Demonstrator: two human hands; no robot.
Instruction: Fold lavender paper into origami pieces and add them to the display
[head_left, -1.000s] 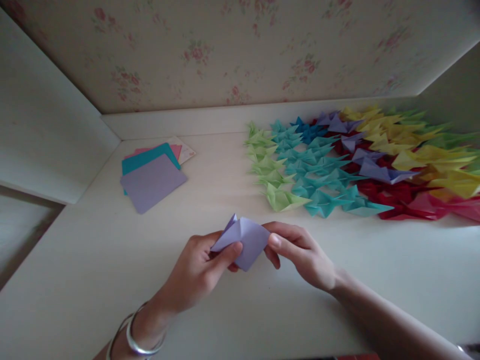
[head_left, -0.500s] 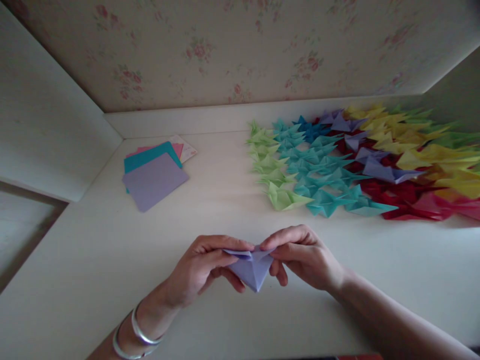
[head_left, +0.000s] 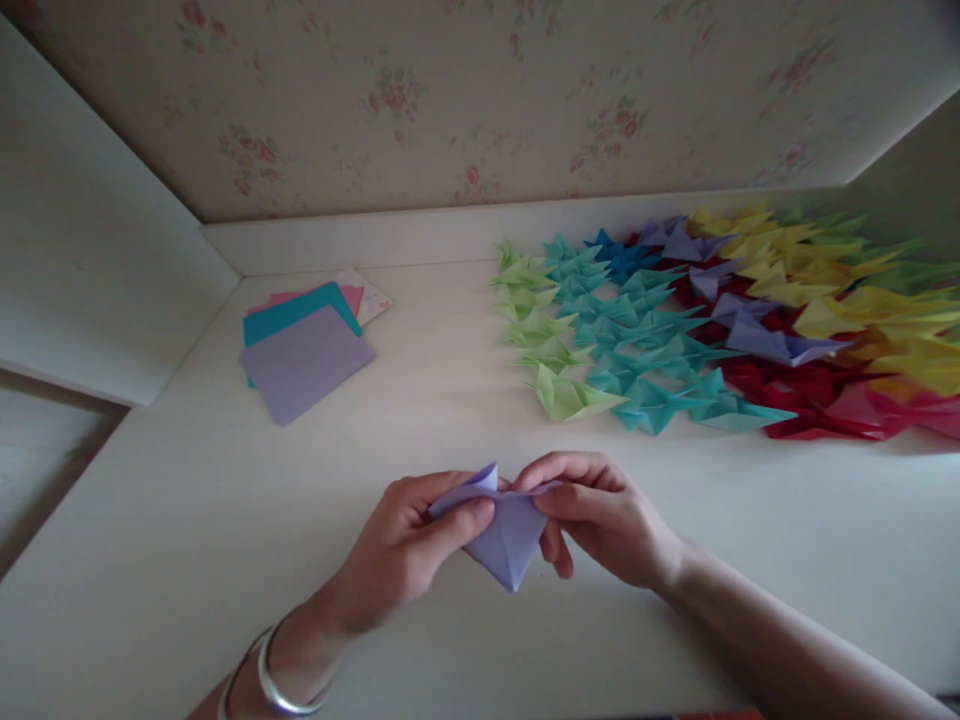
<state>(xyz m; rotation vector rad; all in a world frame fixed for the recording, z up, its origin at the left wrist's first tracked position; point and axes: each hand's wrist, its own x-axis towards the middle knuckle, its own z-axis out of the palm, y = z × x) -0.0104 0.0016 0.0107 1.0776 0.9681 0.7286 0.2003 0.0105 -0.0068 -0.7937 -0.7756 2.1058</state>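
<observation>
A piece of folded purple origami paper (head_left: 508, 545) is held between both hands above the white table, its pointed end turned toward me. My left hand (head_left: 420, 540) pinches its left side, the thumb pressed on the front face near the top fold. A curled flap of the paper stands up above that thumb. At the upper right corner, my right hand (head_left: 600, 505) grips the paper between thumb and index finger, the other fingers curled beneath. The fingers behind the paper are partly hidden.
To the left lies a small stack of paper sheets (head_left: 307, 365), purple on top, with teal, pink and white below. Rows of folded paper boats (head_left: 645, 330) in green, teal, purple, red and yellow cover the back right of the table (head_left: 420, 430). A flowered wall stands behind.
My left thumb has moved up onto the front of the paper. The left flap, flat before, now stands raised. My right hand has hardly shifted.
</observation>
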